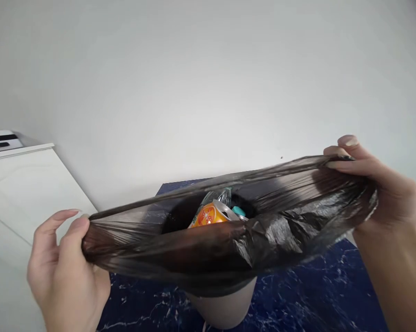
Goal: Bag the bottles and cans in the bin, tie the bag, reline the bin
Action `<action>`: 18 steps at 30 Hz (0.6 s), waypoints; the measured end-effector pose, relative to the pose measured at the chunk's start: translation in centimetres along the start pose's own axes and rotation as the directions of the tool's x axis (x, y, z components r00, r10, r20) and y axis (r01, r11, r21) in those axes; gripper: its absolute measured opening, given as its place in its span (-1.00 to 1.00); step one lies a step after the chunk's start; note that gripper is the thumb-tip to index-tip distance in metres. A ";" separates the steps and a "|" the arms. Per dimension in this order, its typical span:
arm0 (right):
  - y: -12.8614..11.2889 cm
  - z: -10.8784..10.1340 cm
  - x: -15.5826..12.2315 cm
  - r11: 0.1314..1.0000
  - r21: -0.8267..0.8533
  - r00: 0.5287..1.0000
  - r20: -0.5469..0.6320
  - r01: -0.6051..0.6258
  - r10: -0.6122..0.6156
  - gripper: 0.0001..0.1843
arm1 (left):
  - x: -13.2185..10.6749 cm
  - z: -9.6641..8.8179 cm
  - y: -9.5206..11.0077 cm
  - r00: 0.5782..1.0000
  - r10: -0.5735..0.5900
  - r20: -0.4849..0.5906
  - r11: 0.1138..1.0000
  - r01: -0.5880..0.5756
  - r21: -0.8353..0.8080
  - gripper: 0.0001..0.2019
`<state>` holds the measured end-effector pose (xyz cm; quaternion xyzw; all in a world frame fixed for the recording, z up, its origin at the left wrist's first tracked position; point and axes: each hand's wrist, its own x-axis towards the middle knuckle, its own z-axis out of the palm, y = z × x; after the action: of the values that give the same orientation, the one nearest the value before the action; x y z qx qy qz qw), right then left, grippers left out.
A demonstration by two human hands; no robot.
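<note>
A thin black plastic bag [284,230] is stretched wide between both hands. My left hand [64,272] pinches the bag's left end at the lower left. At the right, my right hand [377,189] grips the other end, fingers closed over the gathered plastic. Through the bag's mouth I see an orange drink can [208,215], a clear plastic bottle [219,197] and something teal [238,211]. The bag hangs into a pale round bin [225,309] below it.
The bin stands on a dark blue marbled floor [314,295]. A white cabinet [24,184] stands at the left, with a white and black device [0,139] on top. A plain white wall [208,83] fills the background.
</note>
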<state>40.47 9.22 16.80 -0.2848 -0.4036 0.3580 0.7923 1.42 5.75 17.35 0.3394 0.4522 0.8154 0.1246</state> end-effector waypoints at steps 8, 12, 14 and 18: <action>2.0 -1.5 0.7 0.967 0.227 0.984 0.158 -0.116 0.080 -0.64 | 0.8 -1.6 -1.6 0.947 -0.279 0.160 0.960 0.281 0.014 -0.71; 2.5 -1.7 0.7 0.981 0.176 0.988 0.139 -0.086 0.062 -0.65 | 1.2 -2.2 -1.8 0.909 -0.354 0.219 0.935 0.352 0.050 -0.67; 2.7 -2.2 0.8 0.987 0.117 0.986 0.142 -0.106 0.089 -0.66 | 1.3 -2.4 -1.6 0.897 -0.371 0.239 0.928 0.365 0.072 -0.63; 3.6 -3.2 1.2 0.982 0.086 0.970 0.194 -0.167 0.148 -0.57 | 1.1 -2.9 -1.0 0.908 -0.343 0.241 0.936 0.310 0.167 -0.51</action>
<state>42.47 11.77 13.03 -0.2402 -0.4337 0.4650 0.7335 -1.44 5.01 16.00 0.3724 0.5318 0.7000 0.2975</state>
